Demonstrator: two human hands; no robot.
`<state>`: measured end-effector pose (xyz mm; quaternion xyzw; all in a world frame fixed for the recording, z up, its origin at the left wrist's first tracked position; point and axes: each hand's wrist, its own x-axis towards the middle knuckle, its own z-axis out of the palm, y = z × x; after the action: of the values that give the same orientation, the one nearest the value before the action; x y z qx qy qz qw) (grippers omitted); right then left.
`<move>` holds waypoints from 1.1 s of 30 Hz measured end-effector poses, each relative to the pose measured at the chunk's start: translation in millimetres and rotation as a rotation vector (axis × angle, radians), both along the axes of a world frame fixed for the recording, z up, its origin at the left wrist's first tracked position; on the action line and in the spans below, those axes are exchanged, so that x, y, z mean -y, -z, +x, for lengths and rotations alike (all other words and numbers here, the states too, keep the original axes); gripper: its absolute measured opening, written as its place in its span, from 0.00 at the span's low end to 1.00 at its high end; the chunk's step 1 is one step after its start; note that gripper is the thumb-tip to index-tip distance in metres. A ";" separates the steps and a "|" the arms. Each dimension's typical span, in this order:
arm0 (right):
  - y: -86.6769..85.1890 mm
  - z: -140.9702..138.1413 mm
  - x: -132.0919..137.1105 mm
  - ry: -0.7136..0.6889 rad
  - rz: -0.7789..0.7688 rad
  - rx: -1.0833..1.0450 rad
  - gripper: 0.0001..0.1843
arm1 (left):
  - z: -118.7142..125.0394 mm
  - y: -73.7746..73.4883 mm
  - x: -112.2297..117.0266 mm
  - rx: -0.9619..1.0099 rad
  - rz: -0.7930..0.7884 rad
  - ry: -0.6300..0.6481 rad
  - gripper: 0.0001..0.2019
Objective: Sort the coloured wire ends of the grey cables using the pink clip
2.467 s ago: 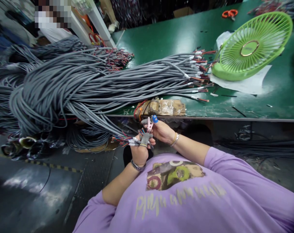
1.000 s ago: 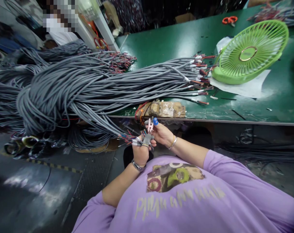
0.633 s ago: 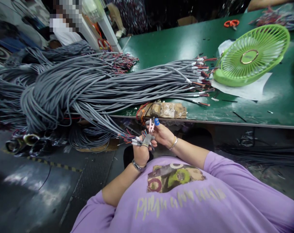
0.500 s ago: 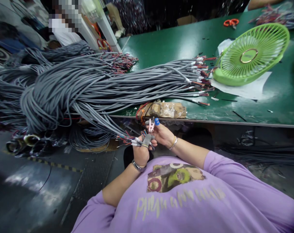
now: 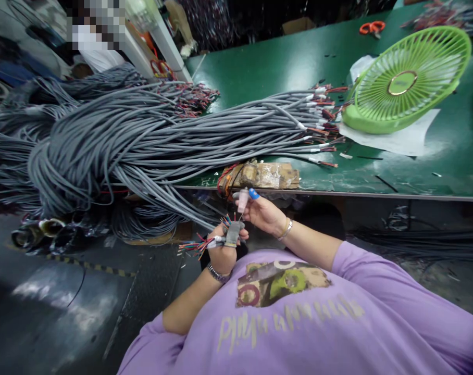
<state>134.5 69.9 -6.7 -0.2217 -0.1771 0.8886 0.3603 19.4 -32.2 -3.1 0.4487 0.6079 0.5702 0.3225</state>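
Note:
My left hand (image 5: pixel 223 249) is closed around the ends of several grey cables (image 5: pixel 189 205), and their coloured stripped wires (image 5: pixel 195 245) fan out to the left of my fist. A grey wrap covers one of its fingers. My right hand (image 5: pixel 263 212) is pinched on a small pink tool (image 5: pixel 243 198) held just above the wire tips; a blue cot caps one fingertip. Both hands hover below the front edge of the green table (image 5: pixel 377 179). The cables run up into a large grey bundle (image 5: pixel 142 135) lying across the table.
A green fan (image 5: pixel 404 78) lies tilted on white paper at the right. A taped wooden block (image 5: pixel 260 174) sits at the table edge. Orange scissors (image 5: pixel 371 26) lie far back. Another person (image 5: pixel 98 47) is behind the cable heap at upper left. More cable coils sit on the floor.
My left hand has dropped and turned, swinging the coloured wire ends down and to the left. The pink tool in my right hand has moved slightly and looks blurred.

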 end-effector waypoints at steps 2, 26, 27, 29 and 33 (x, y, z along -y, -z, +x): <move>-0.4 2.5 1.1 0.017 0.042 0.020 0.15 | -2.8 -4.0 -1.2 -0.073 0.014 -0.006 0.14; -0.8 -5.9 0.3 0.108 0.219 0.216 0.30 | -21.8 0.1 -23.6 -0.574 0.333 0.003 0.04; -2.4 -7.6 0.2 0.081 0.166 0.172 0.29 | -21.6 -0.8 -23.8 -0.577 0.324 0.002 0.05; -5.0 -10.7 -0.3 0.103 0.079 0.123 0.27 | -20.8 -2.9 -24.2 -0.573 0.278 -0.003 0.08; -5.5 -14.4 -0.4 0.168 0.022 0.081 0.24 | -19.4 -6.1 -23.8 -0.592 0.253 0.015 0.09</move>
<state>120.1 70.3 -1.2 -0.2676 -0.1821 0.8437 0.4283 0.0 -8.4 3.0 0.6360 0.5964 0.4836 0.0773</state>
